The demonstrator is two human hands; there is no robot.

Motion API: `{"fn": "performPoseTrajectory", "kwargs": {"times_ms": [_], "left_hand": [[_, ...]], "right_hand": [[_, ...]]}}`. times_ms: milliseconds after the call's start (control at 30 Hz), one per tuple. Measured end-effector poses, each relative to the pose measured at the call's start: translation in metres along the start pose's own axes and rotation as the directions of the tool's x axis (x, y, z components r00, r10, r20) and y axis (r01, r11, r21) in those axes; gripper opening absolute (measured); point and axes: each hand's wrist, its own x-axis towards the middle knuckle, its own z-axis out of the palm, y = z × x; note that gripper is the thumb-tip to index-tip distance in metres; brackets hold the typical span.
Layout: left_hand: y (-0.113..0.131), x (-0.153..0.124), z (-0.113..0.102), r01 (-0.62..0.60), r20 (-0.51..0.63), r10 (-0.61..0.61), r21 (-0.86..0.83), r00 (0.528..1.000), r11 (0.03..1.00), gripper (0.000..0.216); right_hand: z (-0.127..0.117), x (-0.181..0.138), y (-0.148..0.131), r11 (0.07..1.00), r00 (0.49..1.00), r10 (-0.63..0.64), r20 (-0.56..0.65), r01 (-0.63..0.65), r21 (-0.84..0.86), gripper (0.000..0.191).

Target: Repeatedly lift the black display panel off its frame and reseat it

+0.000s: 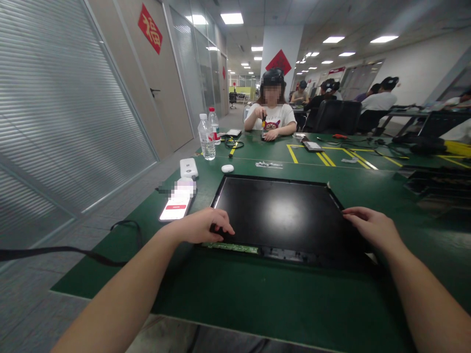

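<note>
A black LCD screen panel (253, 208) lies face up on the green table, its dark surface reflecting a bright patch of light. Along its near edge a green circuit board strip (233, 248) is exposed, beside a black strip. My left hand (208, 225) has its fingers curled at the panel's near left corner, thumb and fingers around the dark edge. At the right side, my right hand (371, 228) pinches the panel's edge with its fingertips; the thumb is mostly hidden.
Left of the panel are a lit phone (179, 201), a white power bank (189, 168) and a white earbud case (227, 168). Two bottles (207, 137) stand farther back. Across the table a person (272, 110) holds a screwdriver. Cables and dark parts (437, 186) lie at right.
</note>
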Motion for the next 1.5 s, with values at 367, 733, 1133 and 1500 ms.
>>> {"fn": "performPoseTrajectory", "kwargs": {"times_ms": [367,733,1133,1500], "left_hand": [[0.0,0.001,0.006,-0.063,0.045,0.065,-0.05,0.997,0.997,0.021],[0.006,0.002,0.008,-0.101,0.051,0.106,-0.087,0.993,0.991,0.027],[-0.001,0.004,0.011,-0.146,0.034,0.149,-0.072,0.988,0.987,0.036],[-0.001,0.003,0.003,0.002,-0.142,-0.012,-0.068,0.99,0.998,0.021]], "right_hand": [[-0.002,0.001,0.0,1.0,1.0,0.003,0.016,-0.003,0.007,0.025],[-0.005,-0.003,-0.009,0.998,0.997,0.065,0.04,-0.064,-0.01,0.028],[0.0,0.003,0.003,1.0,1.0,-0.012,0.007,0.012,-0.017,0.03],[-0.003,-0.002,-0.009,0.999,0.998,0.053,0.023,-0.052,-0.012,0.028]]}}
